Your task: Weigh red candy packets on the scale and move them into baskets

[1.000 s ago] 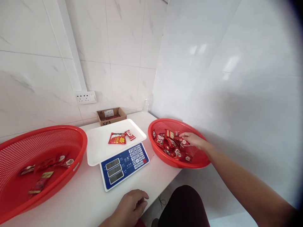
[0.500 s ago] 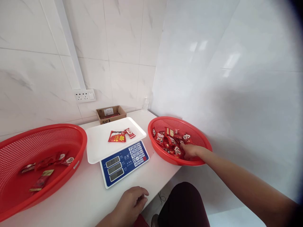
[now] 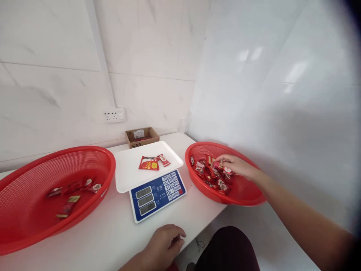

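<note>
**Fingertips dip into the sweets**

Right of frame, the right hand point(image 3: 238, 166) apparently pinches a wrapped sweet point(image 3: 217, 164) over the basket point(image 3: 201, 189). Lower centre, the left hand point(image 3: 163, 244) curls loosely, unladen. Centre, packets point(image 3: 149, 163) lie on the scale pan point(image 3: 126, 171), which bears their weight.

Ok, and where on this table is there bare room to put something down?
Bare: the white table's near part, between left red basket, digital scale and left hand; a narrow strip between digital scale and right red basket; the weighing pan's left side. Crowded: right red basket's left part, with wrapped sweets and the right hand.
</note>
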Available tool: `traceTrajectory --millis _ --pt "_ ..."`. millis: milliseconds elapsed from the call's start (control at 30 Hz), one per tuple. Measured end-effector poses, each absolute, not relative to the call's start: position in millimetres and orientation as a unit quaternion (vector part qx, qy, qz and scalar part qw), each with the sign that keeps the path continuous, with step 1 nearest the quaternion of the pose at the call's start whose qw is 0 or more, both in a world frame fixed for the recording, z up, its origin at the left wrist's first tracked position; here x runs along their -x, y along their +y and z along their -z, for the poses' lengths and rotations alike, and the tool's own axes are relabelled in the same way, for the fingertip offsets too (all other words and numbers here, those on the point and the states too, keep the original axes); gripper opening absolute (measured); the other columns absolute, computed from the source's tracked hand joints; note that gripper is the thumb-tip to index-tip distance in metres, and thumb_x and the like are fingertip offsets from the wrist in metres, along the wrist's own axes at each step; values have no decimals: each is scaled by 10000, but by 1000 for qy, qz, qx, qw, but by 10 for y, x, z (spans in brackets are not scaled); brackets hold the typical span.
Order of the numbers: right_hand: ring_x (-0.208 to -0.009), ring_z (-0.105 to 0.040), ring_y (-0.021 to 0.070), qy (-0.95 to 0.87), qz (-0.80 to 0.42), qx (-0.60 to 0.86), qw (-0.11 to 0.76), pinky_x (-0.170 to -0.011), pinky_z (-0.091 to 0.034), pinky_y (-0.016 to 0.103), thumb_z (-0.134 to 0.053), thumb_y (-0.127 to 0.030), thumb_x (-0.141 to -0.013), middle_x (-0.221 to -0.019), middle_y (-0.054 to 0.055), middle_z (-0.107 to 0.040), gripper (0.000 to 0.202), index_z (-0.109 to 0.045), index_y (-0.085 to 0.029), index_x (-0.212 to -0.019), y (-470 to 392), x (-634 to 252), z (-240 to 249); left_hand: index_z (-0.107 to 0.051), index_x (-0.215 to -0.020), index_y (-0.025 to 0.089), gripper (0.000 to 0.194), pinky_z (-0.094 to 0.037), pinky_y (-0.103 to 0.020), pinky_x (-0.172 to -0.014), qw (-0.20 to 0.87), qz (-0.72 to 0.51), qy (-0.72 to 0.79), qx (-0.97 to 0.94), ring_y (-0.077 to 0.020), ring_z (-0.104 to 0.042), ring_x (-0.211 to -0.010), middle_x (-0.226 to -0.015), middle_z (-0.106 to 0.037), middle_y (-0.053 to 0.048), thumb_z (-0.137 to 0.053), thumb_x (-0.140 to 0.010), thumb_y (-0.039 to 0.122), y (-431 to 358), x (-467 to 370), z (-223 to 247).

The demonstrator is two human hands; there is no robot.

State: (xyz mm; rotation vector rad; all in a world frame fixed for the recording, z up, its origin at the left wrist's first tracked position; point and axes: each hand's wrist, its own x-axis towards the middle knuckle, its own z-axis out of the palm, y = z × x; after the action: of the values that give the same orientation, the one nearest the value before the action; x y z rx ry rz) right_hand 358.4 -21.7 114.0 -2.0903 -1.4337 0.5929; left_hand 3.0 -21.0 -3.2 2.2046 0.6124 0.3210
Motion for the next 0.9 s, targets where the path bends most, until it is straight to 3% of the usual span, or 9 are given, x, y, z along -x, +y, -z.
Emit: traceTrajectory --millis 100,200,367,467,567,667,900 --pt "-884 -586 179 -536 -232 729 356 -720 -456 243 -477 -277 -766 -978 31 -652 244 -581 -206 -975 -14 -3201 -1284 -645 -958 212 222 -437 -197 -662 398 -122 237 -878 -140 -578 -712 -830 -652 -9 -487 -802 209 -215 -19 14" --pt "-830 -597 163 -574 -290 672 368 -693 -466 238 -479 -253 -767 -934 26 -659 233 -584 -212 -971 248 -2711 -1365 -637 -990 214 237 -443 -202 -687 395 -112 232 -882 -146 -583 -745 -866 -651 -12 -490 -804 210 -218 0 -10" --pt "-621 -579 109 -633 -344 643 261 -504 -423 192 -474 -254 -792 -881 17 -659 283 -571 -229 -1057 703 -2051 -1333 -639 -993 211 236 -449 -199 -699 390 -122 225 -884 -141 -588 -745 -855 -657 -12 -491 -810 210 -237 23 -13" --pt "-596 -577 111 -666 -246 679 190 -551 -432 215 -548 -257 -758 -859 15 -661 322 -584 -245 -1077 925 -1932 -1270 -644 -992 215 236 -456 -191 -690 389 -123 227 -884 -136 -596 -733 -854 -660 -11 -500 -805 215 -232 14 43" --pt "-691 -605 148 -660 -150 710 194 -685 -444 261 -545 -245 -762 -889 48 -659 333 -586 -212 -1091 1087 -1949 -1233 -648 -997 211 245 -463 -186 -686 381 -127 220 -889 -135 -608 -716 -849 -669 -11 -518 -789 216 -208 -4 113" --pt "-795 -612 165 -657 -136 709 218 -746 -447 273 -487 -263 -799 -1004 76 -635 350 -548 -185 -1134 1194 -1934 -1235 -656 -997 213 260 -469 -182 -680 375 -126 217 -892 -135 -617 -698 -839 -681 -6 -533 -768 200 -186 -21 153" --pt "-1092 -522 188 -644 -237 669 284 -858 -433 273 -485 -306 -816 -1310 129 -462 591 -293 -175 -1359 1250 -1712 -1287 -658 -1008 219 264 -478 -184 -680 363 -102 216 -901 -143 -633 -712 -848 -693 -2 -535 -774 203 -161 -36 144"
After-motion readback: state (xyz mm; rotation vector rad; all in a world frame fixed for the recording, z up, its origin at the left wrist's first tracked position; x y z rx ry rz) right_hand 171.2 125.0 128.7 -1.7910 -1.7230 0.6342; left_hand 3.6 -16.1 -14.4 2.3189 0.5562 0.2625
